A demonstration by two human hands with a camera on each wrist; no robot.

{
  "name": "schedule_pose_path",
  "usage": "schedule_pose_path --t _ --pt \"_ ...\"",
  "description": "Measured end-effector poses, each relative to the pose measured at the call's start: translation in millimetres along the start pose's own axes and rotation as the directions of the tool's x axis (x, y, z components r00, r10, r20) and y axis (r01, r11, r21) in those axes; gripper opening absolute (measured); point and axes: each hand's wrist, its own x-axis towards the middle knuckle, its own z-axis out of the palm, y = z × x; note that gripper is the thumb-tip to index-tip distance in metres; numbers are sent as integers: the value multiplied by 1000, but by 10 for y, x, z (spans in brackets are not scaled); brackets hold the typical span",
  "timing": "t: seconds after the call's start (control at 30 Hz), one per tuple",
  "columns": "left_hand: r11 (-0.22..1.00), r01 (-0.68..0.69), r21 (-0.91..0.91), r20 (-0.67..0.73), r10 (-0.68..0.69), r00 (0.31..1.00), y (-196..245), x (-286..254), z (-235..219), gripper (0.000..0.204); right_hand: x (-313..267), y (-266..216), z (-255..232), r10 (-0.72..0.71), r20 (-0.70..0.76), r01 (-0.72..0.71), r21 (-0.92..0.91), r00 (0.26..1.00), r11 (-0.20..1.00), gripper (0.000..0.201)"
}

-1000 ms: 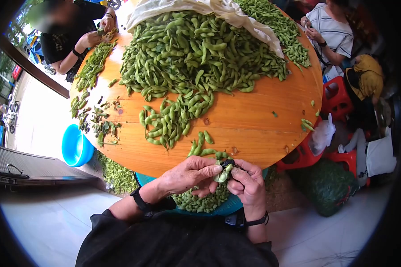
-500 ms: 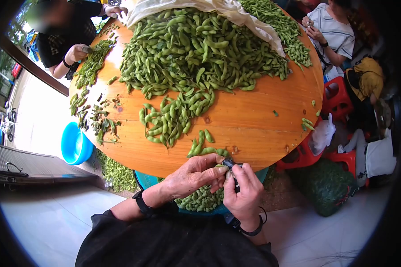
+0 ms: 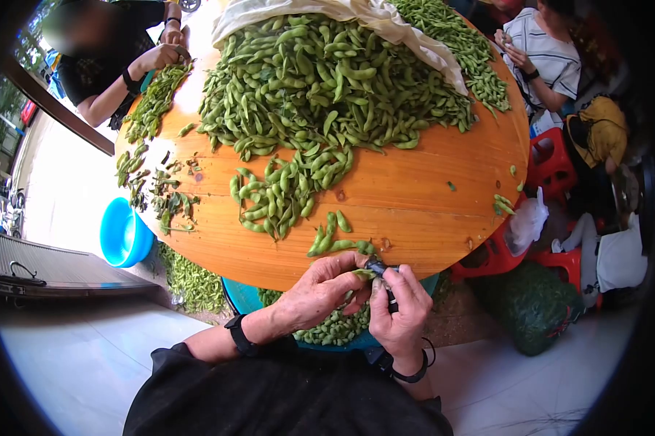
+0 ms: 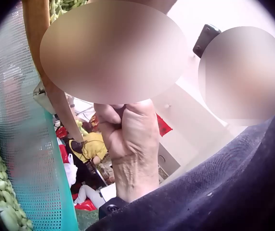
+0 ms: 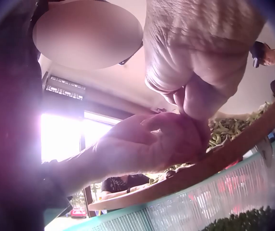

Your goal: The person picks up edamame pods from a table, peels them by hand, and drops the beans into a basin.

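Note:
Thumb and fingers of my left hand (image 3: 309, 296) pinch a green pod (image 3: 362, 274) just over the table's front edge. Facing it, my right hand (image 3: 402, 312) has bent fingers round a small dark object (image 3: 377, 267) that meets the pod's end; whether this is a tool or a finger cover I cannot tell. In the right wrist view my left hand (image 5: 152, 142) touches my right hand (image 5: 200, 57), whose fingers hide the pod. The left wrist view shows my right hand (image 4: 135, 144) beyond a blurred patch. Shelled beans (image 3: 331, 328) lie below in a teal basket (image 4: 41, 178).
A large heap of pods (image 3: 291, 87) covers the middle of the round wooden table (image 3: 415, 218), with loose pods (image 3: 335, 225) near its front edge. A blue basin (image 3: 124, 232) stands at the left, red stools (image 3: 549, 163) at the right. Two people sit across the table.
Over the last second the opened pod with pale beans has gone from between my hands, and a green pod is in my left fingers. My right hand has turned, its fingers now round the dark object.

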Motion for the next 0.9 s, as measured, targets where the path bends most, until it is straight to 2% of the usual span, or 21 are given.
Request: schedule_pose_path --t 0.07,0.13,0.2,0.27,0.33,0.37,0.4,0.43,0.47,0.5,0.53,0.57,0.6,0.63,0.67,0.7,0.77,0.9 --pt "1000 -10 1 14 10 1000 -17 -1 -8 16 -21 67 -19 -3 -7 3 36 1000 999 13" --pt "999 -16 -46 11 17 1000 -54 -9 -29 17 -74 138 -35 184 71 -196 246 980 949 11" --pt "998 -21 -56 16 22 1000 -87 -3 -54 21 -95 187 -29 158 56 -167 260 986 951 11" --pt "997 -28 -67 19 29 999 -73 -15 -44 25 -161 206 -64 242 53 -246 293 969 924 15" --pt "983 1 182 182 -35 983 23 -67 28 35 -234 196 -232 459 106 -438 543 882 716 16" --pt "959 20 281 256 -95 962 49 -109 63 45 -253 191 -344 492 90 -406 702 866 586 20" --pt "836 -51 547 357 -178 917 126 -132 93 39 -312 269 -527 397 68 -331 690 915 644 29" --pt "711 -278 646 494 -112 862 139 -150 74 33 -355 385 -862 323 174 -365 528 930 766 25" --pt "541 -493 681 627 -82 775 143 -170 57 27 -412 563 -1173 -10 199 -36 222 980 974 16" --pt "541 -493 681 625 -80 777 179 -164 44 27 -365 446 -1428 97 398 -189 199 912 962 15" --pt "351 -525 776 533 83 842 257 -125 27 22 -391 475 -1612 148 471 -239 139 869 961 10" --pt "151 -497 854 450 262 854 339 -82 14 16 -444 429 -1714 338 416 -381 21 844 924 11" --pt "-29 -377 926 360 369 857 403 -39 -4 28 -487 400 -1770 512 336 -516 -85 791 852 12" --pt "-194 -284 939 341 419 841 447 37 -46 25 -516 439 -1758 509 333 -514 -81 793 854 12" --pt "-346 -176 921 332 467 819 450 109 -93 23 -561 515 -1721 548 222 -538 -107 807 836 13" --pt "-351 -181 919 338 464 819 418 138 -128 23 -575 559 -1673 578 105 -566 -130 809 814 13" --pt "-449 -101 888 313 430 847 367 153 -173 18 -570 633 -1567 545 132 -535 -101 828 838 14" --pt "-464 -76 883 309 449 839 350 159 -137 19 -369 574 -1150 436 168 -443 1 884 897 14"
